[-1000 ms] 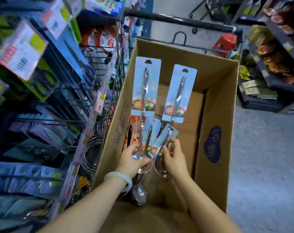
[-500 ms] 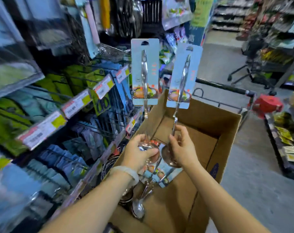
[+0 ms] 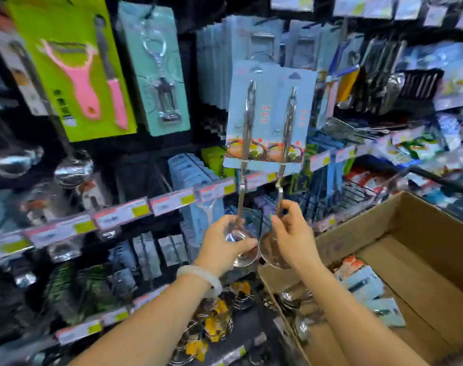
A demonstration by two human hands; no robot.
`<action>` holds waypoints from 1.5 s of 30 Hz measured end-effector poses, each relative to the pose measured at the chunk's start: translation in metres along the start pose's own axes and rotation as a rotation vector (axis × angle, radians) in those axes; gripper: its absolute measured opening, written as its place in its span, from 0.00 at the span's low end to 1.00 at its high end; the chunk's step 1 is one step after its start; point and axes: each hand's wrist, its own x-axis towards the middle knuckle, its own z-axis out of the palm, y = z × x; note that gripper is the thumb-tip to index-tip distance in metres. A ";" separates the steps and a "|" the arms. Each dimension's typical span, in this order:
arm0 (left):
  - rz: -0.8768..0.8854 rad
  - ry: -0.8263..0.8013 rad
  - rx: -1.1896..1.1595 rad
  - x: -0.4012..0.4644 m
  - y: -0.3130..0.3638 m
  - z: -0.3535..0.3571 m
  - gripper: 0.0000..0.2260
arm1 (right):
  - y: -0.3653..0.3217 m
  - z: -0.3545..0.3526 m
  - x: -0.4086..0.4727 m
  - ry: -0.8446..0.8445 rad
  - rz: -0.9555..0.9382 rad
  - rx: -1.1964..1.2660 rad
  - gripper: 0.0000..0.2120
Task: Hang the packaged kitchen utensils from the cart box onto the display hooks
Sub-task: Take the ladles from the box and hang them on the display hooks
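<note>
I hold two packaged steel ladles upright in front of the display wall, each with a light blue card on its handle. My left hand point(image 3: 225, 244) grips the bowl of the left ladle point(image 3: 247, 120). My right hand point(image 3: 291, 233) grips the right ladle point(image 3: 288, 122) just above its bowl. The two cards overlap slightly, side by side, their hanging holes at the top. Behind them hang rows of similar blue-carded utensils point(image 3: 241, 48) on hooks. The cardboard cart box point(image 3: 383, 228) at the lower right holds more carded ladles point(image 3: 370, 294).
A green peeler pack point(image 3: 71, 67) and a teal opener pack point(image 3: 156, 70) hang at upper left. Shelf rails with price tags point(image 3: 172, 200) cross the display. Loose ladles point(image 3: 74, 167) hang at left. Wire racks sit low beside the box.
Both hands have lifted the two ladles out of the box and swung them left and up, from over the box to in front of the hook display. The cards have come closer together.
</note>
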 end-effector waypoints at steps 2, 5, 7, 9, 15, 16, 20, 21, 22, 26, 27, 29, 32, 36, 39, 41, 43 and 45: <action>-0.010 0.091 -0.009 -0.024 -0.003 -0.041 0.14 | -0.030 0.030 -0.008 -0.059 -0.063 0.036 0.08; 0.001 0.239 -0.001 -0.069 -0.005 -0.110 0.14 | -0.083 0.083 -0.031 -0.149 -0.164 0.098 0.07; -0.008 0.320 0.009 -0.106 -0.007 -0.159 0.13 | -0.123 0.122 -0.055 -0.235 -0.217 0.152 0.07; -0.026 0.414 0.008 -0.146 -0.013 -0.209 0.12 | -0.162 0.160 -0.085 -0.311 -0.268 0.193 0.08; -0.077 0.608 -0.033 -0.281 -0.020 -0.354 0.15 | -0.275 0.281 -0.199 -0.513 -0.375 0.229 0.13; -0.083 0.646 -0.030 -0.305 -0.021 -0.376 0.16 | -0.294 0.299 -0.219 -0.547 -0.397 0.242 0.14; -0.166 0.834 -0.008 -0.394 -0.037 -0.464 0.12 | -0.366 0.369 -0.294 -0.664 -0.459 0.278 0.13; -0.179 0.874 -0.009 -0.414 -0.039 -0.483 0.14 | -0.382 0.385 -0.312 -0.692 -0.487 0.287 0.13; -0.185 0.924 -0.028 -0.433 -0.041 -0.501 0.14 | -0.399 0.398 -0.329 -0.721 -0.517 0.289 0.12; -0.184 1.066 -0.017 -0.498 -0.050 -0.567 0.12 | -0.464 0.446 -0.389 -0.834 -0.579 0.304 0.11; -0.193 1.102 -0.016 -0.513 -0.053 -0.582 0.11 | -0.477 0.460 -0.402 -0.855 -0.590 0.314 0.11; -0.204 1.175 -0.025 -0.538 -0.060 -0.610 0.11 | -0.500 0.490 -0.426 -0.921 -0.625 0.331 0.10; -0.220 1.250 -0.014 -0.570 -0.078 -0.655 0.11 | -0.530 0.538 -0.455 -1.012 -0.650 0.332 0.06; -0.251 1.341 0.002 -0.601 -0.106 -0.727 0.18 | -0.577 0.605 -0.484 -1.087 -0.615 0.320 0.05; -0.237 1.358 0.008 -0.613 -0.121 -0.796 0.13 | -0.618 0.660 -0.497 -1.098 -0.618 0.299 0.10; -0.208 1.344 0.024 -0.618 -0.122 -0.840 0.12 | -0.646 0.691 -0.501 -1.098 -0.618 0.290 0.11; -0.207 1.325 0.001 -0.619 -0.125 -0.882 0.13 | -0.671 0.717 -0.501 -1.089 -0.614 0.283 0.13; -0.199 1.296 -0.026 -0.615 -0.130 -0.916 0.15 | -0.690 0.740 -0.499 -1.086 -0.618 0.271 0.12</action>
